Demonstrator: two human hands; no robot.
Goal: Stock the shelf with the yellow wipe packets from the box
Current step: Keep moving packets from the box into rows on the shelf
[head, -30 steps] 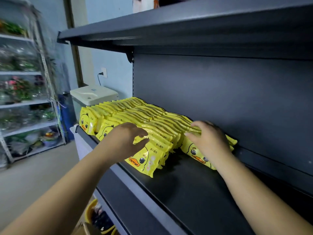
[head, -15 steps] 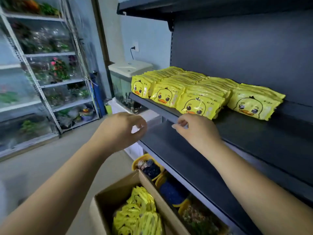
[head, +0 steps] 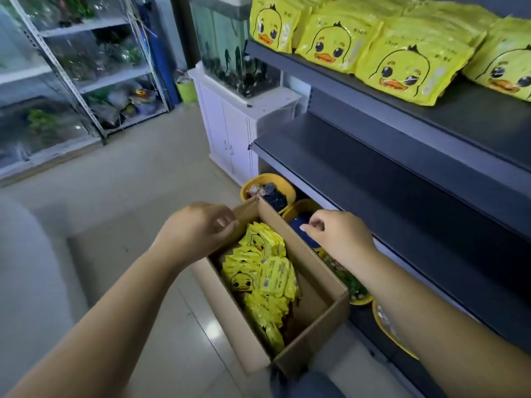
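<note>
A: Yellow wipe packets (head: 260, 278) lie heaped in the cardboard box (head: 319, 320) on the floor (head: 138, 196); neither hand holds one. What is the grip doing?

B: Left hand (head: 198, 229) hovers over the box's 11 o'clock corner, fingers loosely curled, holding nothing. Right hand (head: 340, 237) hangs at 1 o'clock of the box, over its far wall, fingers also loosely curled and empty.

A: And beyond them?

B: At 2 o'clock, yellow bowls (head: 268, 189) sit under the dark shelf unit (head: 402, 156). At 1 o'clock, high up, stocked duck-faced packets (head: 408, 64) lean in rows on the upper shelf. At 12 o'clock a fish tank (head: 230, 53) stands on a white cabinet (head: 232, 130).
</note>
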